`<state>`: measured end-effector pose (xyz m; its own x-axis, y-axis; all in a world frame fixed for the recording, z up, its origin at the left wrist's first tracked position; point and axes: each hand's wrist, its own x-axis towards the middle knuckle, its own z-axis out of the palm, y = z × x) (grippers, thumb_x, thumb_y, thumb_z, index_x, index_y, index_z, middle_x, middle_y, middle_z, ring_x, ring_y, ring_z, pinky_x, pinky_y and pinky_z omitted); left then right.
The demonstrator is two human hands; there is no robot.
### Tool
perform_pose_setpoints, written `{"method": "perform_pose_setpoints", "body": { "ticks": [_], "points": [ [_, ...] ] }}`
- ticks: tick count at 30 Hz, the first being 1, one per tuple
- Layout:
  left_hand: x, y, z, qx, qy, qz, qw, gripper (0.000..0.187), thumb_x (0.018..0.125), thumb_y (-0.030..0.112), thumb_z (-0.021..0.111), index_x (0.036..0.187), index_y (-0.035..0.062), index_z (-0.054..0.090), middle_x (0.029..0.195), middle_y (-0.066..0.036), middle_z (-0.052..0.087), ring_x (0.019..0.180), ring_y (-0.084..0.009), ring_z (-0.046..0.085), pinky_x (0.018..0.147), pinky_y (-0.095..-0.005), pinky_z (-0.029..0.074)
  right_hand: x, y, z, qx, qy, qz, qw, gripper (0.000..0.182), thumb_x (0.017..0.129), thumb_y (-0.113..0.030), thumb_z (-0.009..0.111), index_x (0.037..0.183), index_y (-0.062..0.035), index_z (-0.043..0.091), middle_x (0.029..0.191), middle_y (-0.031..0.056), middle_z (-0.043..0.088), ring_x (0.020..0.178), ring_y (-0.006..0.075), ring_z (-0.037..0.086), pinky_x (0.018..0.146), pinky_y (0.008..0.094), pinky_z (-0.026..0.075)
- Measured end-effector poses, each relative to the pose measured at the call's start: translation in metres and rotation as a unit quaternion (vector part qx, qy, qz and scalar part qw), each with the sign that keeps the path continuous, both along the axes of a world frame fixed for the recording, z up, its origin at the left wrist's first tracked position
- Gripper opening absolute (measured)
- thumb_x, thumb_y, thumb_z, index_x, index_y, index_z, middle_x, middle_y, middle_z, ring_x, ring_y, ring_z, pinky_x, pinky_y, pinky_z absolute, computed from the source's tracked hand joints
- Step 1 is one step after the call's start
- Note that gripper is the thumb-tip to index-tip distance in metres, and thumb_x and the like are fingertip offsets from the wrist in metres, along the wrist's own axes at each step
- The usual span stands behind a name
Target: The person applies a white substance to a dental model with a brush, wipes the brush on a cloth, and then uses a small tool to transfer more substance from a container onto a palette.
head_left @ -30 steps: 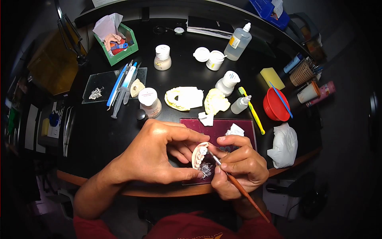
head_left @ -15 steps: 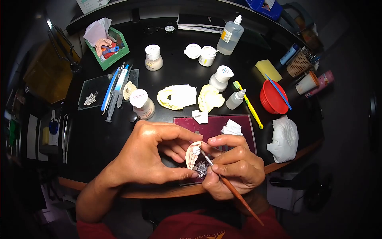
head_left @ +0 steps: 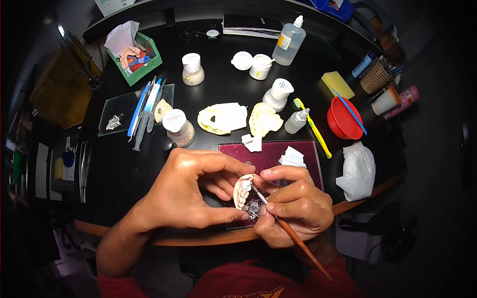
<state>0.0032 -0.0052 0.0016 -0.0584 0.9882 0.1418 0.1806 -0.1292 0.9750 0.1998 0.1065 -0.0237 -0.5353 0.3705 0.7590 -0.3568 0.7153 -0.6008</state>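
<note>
Between the thumb and fingers of my left hand [head_left: 194, 191] is a partial dental model [head_left: 240, 194], a cream arch with a row of teeth, one of them whiter than the rest. My right hand [head_left: 298, 208] pinches a fine paintbrush [head_left: 297, 238] with a reddish-brown wooden handle and a metal ferrule. Its tip meets the model near the white tooth. Under the hands lies a dark red slab [head_left: 231, 155], with a heap of grey-white scraps [head_left: 254, 210] showing just below the model.
Yellowish plaster models [head_left: 265, 119] and a jar [head_left: 179, 130] stand beyond my hands. To the right are a dropper bottle [head_left: 296, 122], a toothbrush [head_left: 318, 136], a red bowl [head_left: 343, 121] and crumpled white tissue [head_left: 358, 171]. Blue-handled tools [head_left: 139, 109] lie on a glass plate [head_left: 110, 110] at left.
The whole view has shifted slightly, with the bench things a little further right. Both hands keep their grip, and the brush tip stays at the model.
</note>
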Motion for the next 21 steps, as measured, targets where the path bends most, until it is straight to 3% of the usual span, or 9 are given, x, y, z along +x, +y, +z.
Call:
{"method": "perform_pose_setpoints", "body": {
  "ticks": [21],
  "points": [
    [0.0001, -0.0007, 0.0003, 0.003, -0.002, 0.001, 1.000, 0.060, 0.070, 0.001, 0.097, 0.124, -0.0082, 0.071, 0.101, -0.014, 0.075, 0.089, -0.0187, 0.079, 0.079, -0.0304, 0.067, 0.0020, -0.0010, -0.0007, -0.012, 0.000, 0.005, 1.000, 0.024, 0.071, 0.009, 0.079, 0.085, -0.0024, 0.063, 0.079, 0.0076, 0.066, 0.101, 0.0372, 0.075, 0.086, 0.0437, 0.066]
  ]
}}
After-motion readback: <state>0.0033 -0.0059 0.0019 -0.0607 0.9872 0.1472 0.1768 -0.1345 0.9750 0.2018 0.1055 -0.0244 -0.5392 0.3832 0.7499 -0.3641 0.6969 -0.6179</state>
